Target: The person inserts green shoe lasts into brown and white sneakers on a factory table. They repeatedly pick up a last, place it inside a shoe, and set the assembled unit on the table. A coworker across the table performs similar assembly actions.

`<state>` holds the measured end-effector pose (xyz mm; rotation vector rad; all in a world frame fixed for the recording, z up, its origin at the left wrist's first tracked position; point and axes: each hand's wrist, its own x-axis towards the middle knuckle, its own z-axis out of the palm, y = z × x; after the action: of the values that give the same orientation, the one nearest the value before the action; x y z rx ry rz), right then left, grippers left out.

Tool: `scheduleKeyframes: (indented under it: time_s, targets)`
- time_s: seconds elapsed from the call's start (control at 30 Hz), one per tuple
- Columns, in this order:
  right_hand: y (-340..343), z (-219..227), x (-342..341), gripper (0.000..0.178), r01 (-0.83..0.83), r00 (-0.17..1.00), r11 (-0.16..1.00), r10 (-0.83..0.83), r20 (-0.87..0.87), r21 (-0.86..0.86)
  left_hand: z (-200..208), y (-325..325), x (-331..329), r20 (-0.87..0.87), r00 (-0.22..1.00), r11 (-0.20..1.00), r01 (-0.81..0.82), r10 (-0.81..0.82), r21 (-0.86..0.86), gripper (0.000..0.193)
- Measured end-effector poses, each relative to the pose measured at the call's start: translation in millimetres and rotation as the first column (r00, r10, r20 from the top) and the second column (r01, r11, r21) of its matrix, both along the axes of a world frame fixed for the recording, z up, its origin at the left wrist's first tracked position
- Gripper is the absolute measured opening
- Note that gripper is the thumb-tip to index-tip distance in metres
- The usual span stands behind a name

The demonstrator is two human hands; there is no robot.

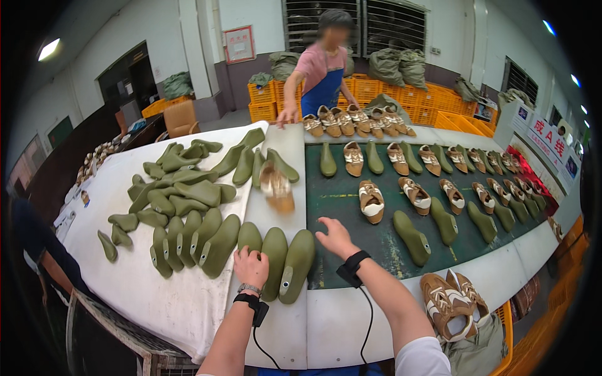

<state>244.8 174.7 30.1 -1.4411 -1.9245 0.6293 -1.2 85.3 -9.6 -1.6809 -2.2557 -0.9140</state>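
My left hand (252, 271) has its fingers curled over the lower end of a green shoe last (249, 235), which it partly hides. Two more lasts stand right beside it, a middle one (274, 260) and a right one (297, 266). Over the near left corner of the dark green belt, my right hand (337, 238) is open with nothing in it, fingers pointing left. A brown and white sneaker (276, 188), smeared by motion, is beyond my hands near several upright lasts. Both wrists wear black bands with cables.
Loose green lasts (182, 182) are heaped on the white cloth (188, 307) at left. Sneakers and lasts sit in rows on the green belt (338, 257). A pair of sneakers (448, 304) is at the near right. Across the table stands a co-worker (323, 69) in a blue apron, one arm reaching out.
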Motion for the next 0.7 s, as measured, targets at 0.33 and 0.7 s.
scheduleKeyframes:
  time_s: [0.33,0.7]
  targets:
    - [58,5,-68,0.066,-0.136,0.860,0.980,0.189,0.474,-0.144,0,-1,2,0.002,1.000,1.000,-0.010,0.010,0.000,0.022]
    - [78,-2,-74,0.027,0.039,0.983,0.998,-0.048,-0.174,-0.056,-3,3,-4,-0.035,0.999,1.000,-0.015,0.015,0.001,0.021]
